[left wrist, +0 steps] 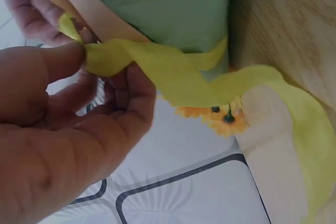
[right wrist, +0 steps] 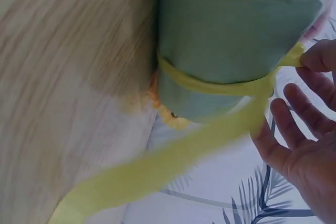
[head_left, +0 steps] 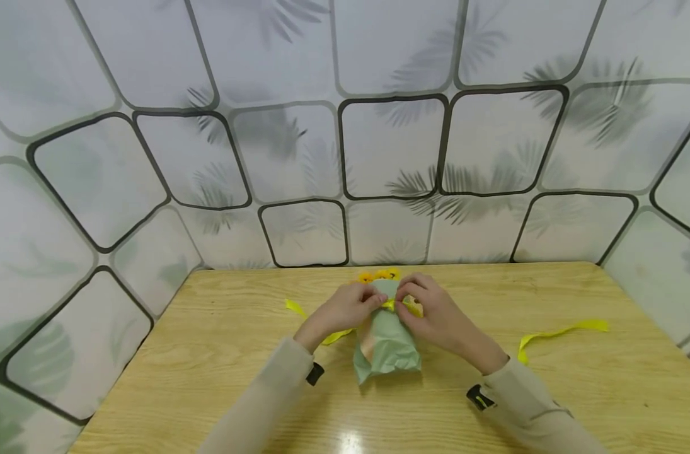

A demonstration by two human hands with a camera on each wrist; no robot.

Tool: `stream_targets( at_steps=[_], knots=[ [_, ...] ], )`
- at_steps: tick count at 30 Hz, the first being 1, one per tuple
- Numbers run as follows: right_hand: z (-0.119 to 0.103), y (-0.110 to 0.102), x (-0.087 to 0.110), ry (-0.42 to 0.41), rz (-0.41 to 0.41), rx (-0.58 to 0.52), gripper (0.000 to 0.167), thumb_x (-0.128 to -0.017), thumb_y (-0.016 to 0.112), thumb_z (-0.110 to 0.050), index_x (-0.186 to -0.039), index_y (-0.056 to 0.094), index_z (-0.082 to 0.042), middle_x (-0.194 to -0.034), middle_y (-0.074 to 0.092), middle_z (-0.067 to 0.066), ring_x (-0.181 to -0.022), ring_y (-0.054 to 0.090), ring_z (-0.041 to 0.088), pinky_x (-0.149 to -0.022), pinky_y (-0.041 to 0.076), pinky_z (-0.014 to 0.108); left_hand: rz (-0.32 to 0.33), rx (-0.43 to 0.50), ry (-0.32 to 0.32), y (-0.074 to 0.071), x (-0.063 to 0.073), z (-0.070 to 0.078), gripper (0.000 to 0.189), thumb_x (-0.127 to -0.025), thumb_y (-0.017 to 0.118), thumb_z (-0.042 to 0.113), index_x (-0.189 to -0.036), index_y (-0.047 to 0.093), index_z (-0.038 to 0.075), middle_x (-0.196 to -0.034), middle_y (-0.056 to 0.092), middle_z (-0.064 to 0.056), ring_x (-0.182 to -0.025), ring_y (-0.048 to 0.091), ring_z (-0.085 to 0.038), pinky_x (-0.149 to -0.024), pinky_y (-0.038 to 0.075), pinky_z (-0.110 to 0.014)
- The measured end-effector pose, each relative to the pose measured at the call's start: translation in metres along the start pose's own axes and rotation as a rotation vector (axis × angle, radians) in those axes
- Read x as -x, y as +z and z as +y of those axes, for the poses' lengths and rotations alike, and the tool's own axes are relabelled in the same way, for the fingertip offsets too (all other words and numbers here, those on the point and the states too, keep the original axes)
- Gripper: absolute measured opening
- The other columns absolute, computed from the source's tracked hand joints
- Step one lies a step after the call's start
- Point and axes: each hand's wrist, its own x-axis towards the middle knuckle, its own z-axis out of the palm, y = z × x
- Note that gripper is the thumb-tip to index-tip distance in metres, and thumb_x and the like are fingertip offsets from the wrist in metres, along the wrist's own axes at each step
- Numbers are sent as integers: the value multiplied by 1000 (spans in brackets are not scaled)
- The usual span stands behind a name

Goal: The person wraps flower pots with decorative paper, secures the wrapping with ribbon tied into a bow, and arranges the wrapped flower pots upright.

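Observation:
A bouquet wrapped in pale green paper [head_left: 387, 347] lies on the table, its orange-yellow flowers [head_left: 380, 275] at the far end. A yellow ribbon [right wrist: 210, 86] circles the wrap near the flowers. My left hand [head_left: 350, 307] pinches the ribbon between thumb and fingers on the wrap's left side; in the left wrist view a long tail trails from that grip. From the right, my right hand [head_left: 432, 312] pinches another part of the ribbon with thumb and index finger, the other fingers spread apart in the right wrist view. A ribbon tail hangs across that view.
The wooden table [head_left: 220, 366] runs back to a patterned curtain [head_left: 390, 145]. A separate-looking stretch of yellow ribbon [head_left: 566, 331] lies on the right side of the table. Dark wrist straps [head_left: 481, 397] sit at both sleeves.

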Motion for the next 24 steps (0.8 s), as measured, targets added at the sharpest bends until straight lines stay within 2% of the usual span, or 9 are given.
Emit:
stream_targets(
  at_steps=[3, 7, 11, 14, 16, 21, 24],
  knots=[
    [-2, -1, 1, 52, 12, -72, 19, -87, 71, 6, -85, 65, -12, -96, 65, 3, -87, 59, 17, -67, 54, 31, 72, -51, 36, 2, 1, -2, 23, -106, 58, 27, -100, 74, 11, -84, 68, 2, -70, 53, -7, -63, 43, -21],
    [-3, -3, 6, 107, -13, -128, 23, -86, 70, 7, -84, 64, -15, -87, 65, -3, -80, 57, 16, -63, 51, 27, 160, -90, 79, 6, 4, -3, 16, -101, 67, 24, -95, 73, 10, -84, 70, -1, -71, 56, -6, -64, 47, -20],
    [-3, -5, 11, 151, -60, -189, 21, -89, 70, 5, -87, 67, -15, -82, 65, -5, -73, 55, 8, -58, 48, 23, 217, -107, 94, 11, 9, -4, 15, -98, 70, 23, -90, 70, 10, -78, 67, 1, -66, 52, -5, -60, 44, -18],
    [-4, -6, 14, 203, -95, -246, 15, -94, 69, 1, -91, 68, -13, -81, 66, -4, -70, 54, 2, -56, 47, 21, 231, -107, 102, 12, 11, -5, 16, -98, 70, 24, -90, 68, 11, -76, 65, 2, -64, 50, -4, -57, 42, -17],
    [-4, -8, 16, 237, -116, -261, 12, -97, 67, -1, -92, 68, -12, -79, 66, -3, -69, 53, 0, -55, 46, 21, 234, -111, 135, 12, 11, -8, 16, -98, 70, 24, -90, 68, 11, -76, 65, 1, -64, 50, -4, -57, 43, -17],
    [-1, -12, 21, 275, -182, -214, 11, -99, 64, -2, -92, 65, -11, -77, 64, 1, -66, 48, -2, -54, 43, 21, 188, -92, 262, 9, 12, -21, 12, -98, 70, 20, -91, 69, 10, -81, 67, -1, -69, 51, -4, -63, 46, -18],
    [0, -15, 24, 292, -226, -192, 11, -100, 63, -3, -92, 63, -11, -74, 60, 1, -63, 43, -3, -54, 40, 20, 159, -79, 288, 6, 16, -29, 10, -99, 69, 17, -92, 69, 10, -84, 68, -4, -69, 50, -4, -62, 45, -18]
  ],
)
